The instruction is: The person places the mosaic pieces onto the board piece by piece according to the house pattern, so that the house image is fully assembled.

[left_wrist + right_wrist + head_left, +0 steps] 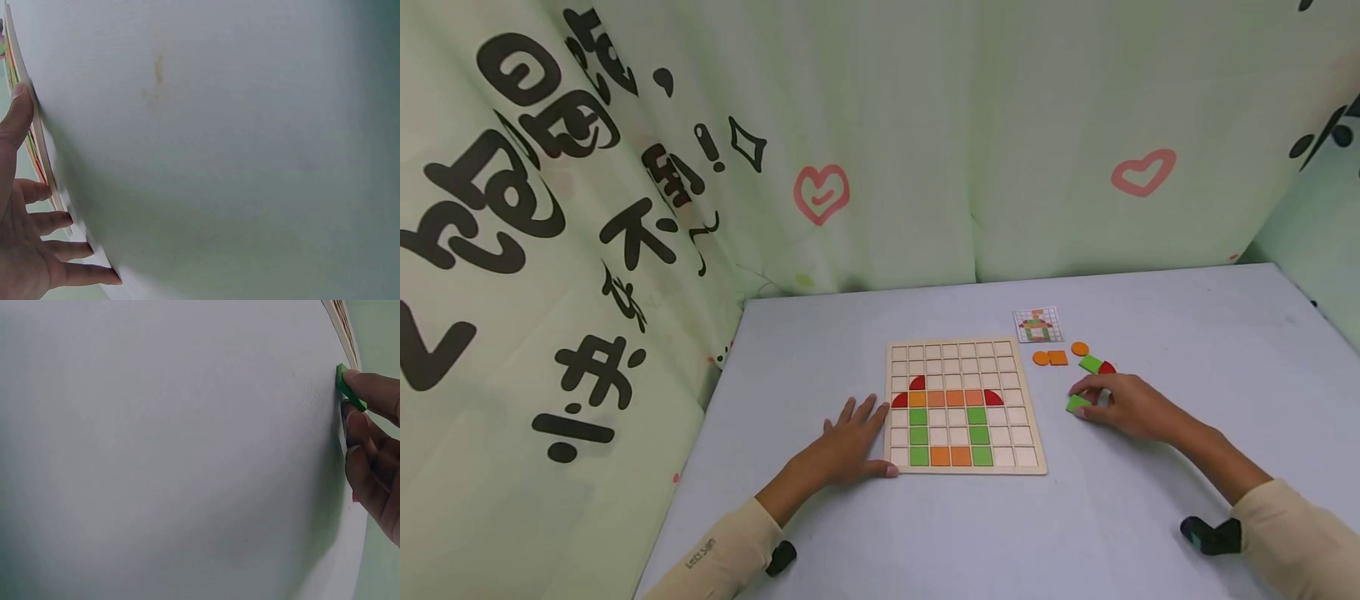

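A wooden grid board [958, 367] lies on the table, with green, orange and red tiles set in some of its cells. My left hand [847, 446] rests at the board's left edge, fingers straight and spread, the thumb at the lower corner; in the left wrist view the thumb [22, 109] overlaps the board's side. Right of the board, my right hand [1123, 407] pinches a green square tile [1077, 403] by its edge. The right wrist view shows that tile [350, 389] tilted between thumb and fingers, close over the table.
Loose tiles lie beyond the right hand: an orange circle [1079, 348], another orange circle [1041, 358], an orange square [1057, 358], a green tile [1091, 363] and a partly hidden red piece [1107, 367]. A pattern card [1038, 325] lies behind them. Curtains surround the table [850, 542].
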{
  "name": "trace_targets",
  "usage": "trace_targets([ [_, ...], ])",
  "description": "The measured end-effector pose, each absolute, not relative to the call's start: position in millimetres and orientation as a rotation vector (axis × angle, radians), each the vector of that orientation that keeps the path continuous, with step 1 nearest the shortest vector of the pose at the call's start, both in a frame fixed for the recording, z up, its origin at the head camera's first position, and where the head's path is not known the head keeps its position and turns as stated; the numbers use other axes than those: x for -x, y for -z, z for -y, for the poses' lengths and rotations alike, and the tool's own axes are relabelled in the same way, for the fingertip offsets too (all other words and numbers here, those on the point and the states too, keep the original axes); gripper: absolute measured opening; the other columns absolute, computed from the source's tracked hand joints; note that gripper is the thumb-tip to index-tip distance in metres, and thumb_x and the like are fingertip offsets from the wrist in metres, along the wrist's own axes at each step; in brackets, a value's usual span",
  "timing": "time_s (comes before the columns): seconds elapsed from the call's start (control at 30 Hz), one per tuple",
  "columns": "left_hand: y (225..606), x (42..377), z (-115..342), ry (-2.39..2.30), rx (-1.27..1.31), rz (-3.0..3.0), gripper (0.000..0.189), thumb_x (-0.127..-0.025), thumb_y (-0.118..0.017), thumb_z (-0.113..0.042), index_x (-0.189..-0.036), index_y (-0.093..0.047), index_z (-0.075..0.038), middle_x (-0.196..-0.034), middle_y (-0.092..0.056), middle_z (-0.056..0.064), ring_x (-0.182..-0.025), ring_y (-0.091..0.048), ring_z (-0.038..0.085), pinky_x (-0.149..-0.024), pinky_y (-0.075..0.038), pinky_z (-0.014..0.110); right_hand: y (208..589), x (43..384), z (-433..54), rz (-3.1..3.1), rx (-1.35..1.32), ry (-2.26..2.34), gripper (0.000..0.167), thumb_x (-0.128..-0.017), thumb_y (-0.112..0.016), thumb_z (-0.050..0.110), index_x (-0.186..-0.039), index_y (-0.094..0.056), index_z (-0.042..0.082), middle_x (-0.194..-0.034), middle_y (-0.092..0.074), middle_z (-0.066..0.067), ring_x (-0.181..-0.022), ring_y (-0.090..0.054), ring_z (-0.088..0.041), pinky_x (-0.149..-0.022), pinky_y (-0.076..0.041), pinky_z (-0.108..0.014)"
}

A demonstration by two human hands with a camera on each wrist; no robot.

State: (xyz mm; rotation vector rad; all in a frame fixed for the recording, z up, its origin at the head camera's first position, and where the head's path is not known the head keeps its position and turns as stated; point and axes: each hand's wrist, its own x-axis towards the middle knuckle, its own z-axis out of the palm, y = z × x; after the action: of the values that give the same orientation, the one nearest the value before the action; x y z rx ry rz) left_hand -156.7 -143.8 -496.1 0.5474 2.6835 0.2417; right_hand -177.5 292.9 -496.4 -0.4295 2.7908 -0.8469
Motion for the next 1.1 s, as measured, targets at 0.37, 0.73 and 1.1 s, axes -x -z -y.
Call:
trace_targets([
  [0.37,495,161,141,-0.261,-0.542,-2.685,0.103,-0.081,-0.074,-0.062,-0.161,-0.025,-0.019,-0.167,-0.022,0.011,-0.152,-0.018,0.045,-0.106,-0.031,0.075,494,181,-288,-2.696,0.418,0.942,0.032,-0.091,-0.074,0.017,-0.12,-0.07,0.006,-0.09,-0.062,0.0,-0.059,-0.051,-0.008,-0.055,-0.044,-0.022],
  [0.73,499,155,143,-0.272,-0.531,-2.68,0.103,-0.08,-0.074,-0.062,-0.16,-0.026,-0.019,-0.167,-0.023,0.012,-0.152,-0.019,0.045,-0.106,-0.031,0.075,489,179,-272,-2.573,0.448,1.099,0.028,-0.092,-0.072,0.013,-0.119,-0.069,0.003,-0.085,-0.059,-0.004,-0.057,-0.055,-0.013,-0.055,-0.05,-0.025],
  [1.1,497,157,143,-0.242,-0.532,-2.671,0.103,-0.081,-0.072,-0.063,-0.161,-0.024,-0.019,-0.168,-0.021,0.011,-0.153,-0.017,0.045,-0.107,-0.031,0.074,486,181,-259,-2.549,0.466,1.062,0.031,-0.09,-0.074,0.014,-0.118,-0.07,0.002,-0.088,-0.057,-0.003,-0.056,-0.055,-0.012,-0.054,-0.046,-0.022],
])
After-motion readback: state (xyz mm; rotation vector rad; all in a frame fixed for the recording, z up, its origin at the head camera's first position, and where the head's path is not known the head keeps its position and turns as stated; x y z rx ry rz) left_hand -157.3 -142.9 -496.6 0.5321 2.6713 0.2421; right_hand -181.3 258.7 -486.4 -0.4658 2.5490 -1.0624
